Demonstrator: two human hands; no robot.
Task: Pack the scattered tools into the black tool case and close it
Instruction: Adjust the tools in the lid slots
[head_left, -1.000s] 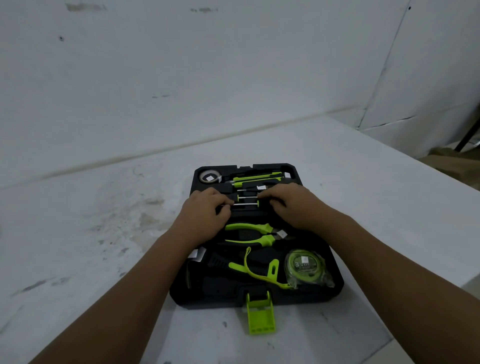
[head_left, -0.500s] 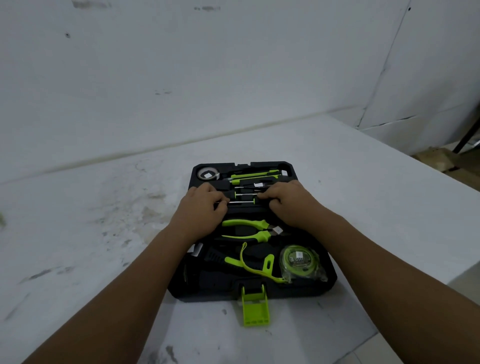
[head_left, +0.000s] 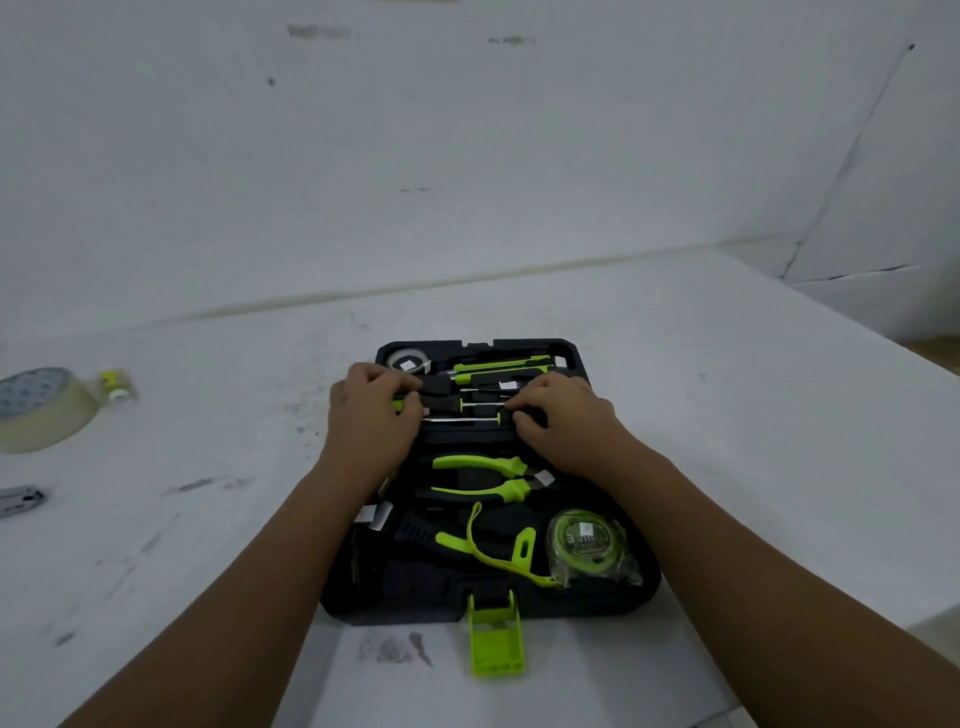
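While the black tool case (head_left: 597, 605) lies open on the desk (head_left: 208, 545), pliers (head_left: 478, 462) and tape measure (head_left: 584, 540) seated, your left hand (head_left: 371, 415) and right hand (head_left: 563, 421) curl, apparently gripping the screwdrivers (head_left: 462, 419) in their slots. Remaining: lid closure; tape roll (head_left: 47, 415) outside.

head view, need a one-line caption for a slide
Left hand and right hand hold a screwdriver in the open case, pliers and tape measure already packed.
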